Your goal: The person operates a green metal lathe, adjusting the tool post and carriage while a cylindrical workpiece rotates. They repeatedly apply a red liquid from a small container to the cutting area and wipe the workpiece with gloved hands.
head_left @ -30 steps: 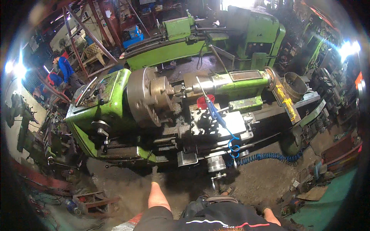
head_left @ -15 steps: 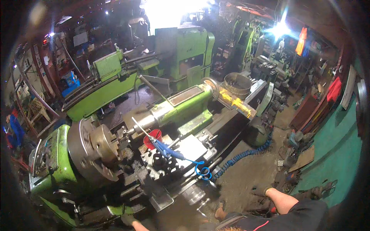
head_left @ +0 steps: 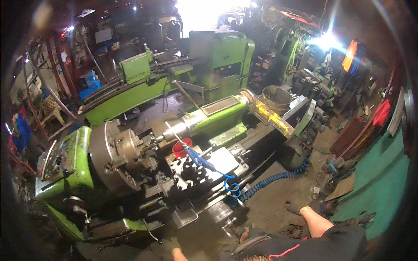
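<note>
A dark glove covers my left hand (head_left: 167, 248), low in the picture beside the knob of a thin metal lever (head_left: 152, 231) on the front of a green lathe (head_left: 78, 172). Its fingers blend into the dark background, so their grip is unclear. My right hand (head_left: 296, 207), also gloved, hangs away from the machine over the floor with fingers stretched out, holding nothing visible. On the lathe, a big round chuck (head_left: 102, 156) faces the tailstock (head_left: 217, 111). A blue air blow gun (head_left: 197, 157) lies across the tool post (head_left: 188, 170), next to a red cup (head_left: 182, 148).
A blue coiled hose (head_left: 274, 179) runs over the lathe's front to the floor. Another green lathe (head_left: 130, 98) stands behind. A round metal tub (head_left: 277, 98) sits past the tailstock. Scrap and a board (head_left: 342, 187) lie at right beside a green wall (head_left: 370, 174).
The view has swung, so the lathe sits further right. The chuck, smeared before, now shows its jaws more sharply. My left hand and the lever have shifted right relative to the lathe.
</note>
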